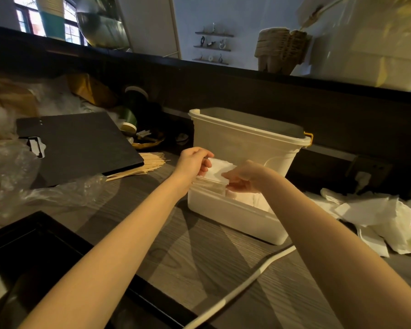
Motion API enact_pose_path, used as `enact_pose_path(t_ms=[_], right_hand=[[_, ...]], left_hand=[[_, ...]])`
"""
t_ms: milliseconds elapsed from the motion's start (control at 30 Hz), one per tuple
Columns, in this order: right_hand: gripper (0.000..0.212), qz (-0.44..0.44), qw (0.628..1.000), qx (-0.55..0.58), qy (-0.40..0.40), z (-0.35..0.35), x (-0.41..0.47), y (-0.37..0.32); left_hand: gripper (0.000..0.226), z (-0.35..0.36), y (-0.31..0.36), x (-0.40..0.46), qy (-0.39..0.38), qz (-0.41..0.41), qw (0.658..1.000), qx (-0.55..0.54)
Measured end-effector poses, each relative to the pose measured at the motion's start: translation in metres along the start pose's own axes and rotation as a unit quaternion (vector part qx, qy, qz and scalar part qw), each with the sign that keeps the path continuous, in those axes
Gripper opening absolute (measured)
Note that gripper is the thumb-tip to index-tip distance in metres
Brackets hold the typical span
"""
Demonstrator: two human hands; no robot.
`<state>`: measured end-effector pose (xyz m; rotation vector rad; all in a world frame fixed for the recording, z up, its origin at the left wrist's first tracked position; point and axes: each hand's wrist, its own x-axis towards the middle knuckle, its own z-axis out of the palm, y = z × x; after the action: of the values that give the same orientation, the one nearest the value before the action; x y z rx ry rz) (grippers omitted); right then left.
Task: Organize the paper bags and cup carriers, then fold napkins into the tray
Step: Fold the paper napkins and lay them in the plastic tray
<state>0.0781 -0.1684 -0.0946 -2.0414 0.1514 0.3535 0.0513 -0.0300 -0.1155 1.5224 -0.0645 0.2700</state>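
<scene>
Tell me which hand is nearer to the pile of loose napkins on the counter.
Right. The right hand is between the pile of loose napkins and the left hand, which is farther away.

— How many hands, and how many napkins in them?
— Two: a left hand (pixel 193 161) and a right hand (pixel 243 178), sharing one napkin (pixel 217 170).
— Containers?
— Two: one low tray (pixel 233 217), one tall tub (pixel 242 141).
— The rest?
— One black clipboard (pixel 81 143); the stir sticks (pixel 147 162) cannot be counted.
</scene>
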Motion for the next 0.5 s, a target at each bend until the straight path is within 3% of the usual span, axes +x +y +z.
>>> enact_pose_path(t_ms=[200,367,433,500], right_hand=[[0.022,0.003,0.999,-0.049,-0.013,0.011,0.003,0.01],[0.023,-0.069,0.985,-0.147,0.058,-0.005,0.01,-0.002],[0.024,-0.111,0.968,-0.213,0.073,-0.01,0.008,-0.004],[0.035,-0.186,0.927,-0.32,0.055,-0.011,0.004,-0.003]], left_hand=[[0.025,-0.001,-0.001,0.001,0.001,0.007,1.0,0.01],[0.024,0.0,-0.002,0.0,0.007,0.012,1.0,0.026],[0.024,0.001,-0.002,0.0,0.007,0.014,0.999,0.028],[0.024,0.0,-0.002,0.0,0.009,0.012,1.0,0.027]])
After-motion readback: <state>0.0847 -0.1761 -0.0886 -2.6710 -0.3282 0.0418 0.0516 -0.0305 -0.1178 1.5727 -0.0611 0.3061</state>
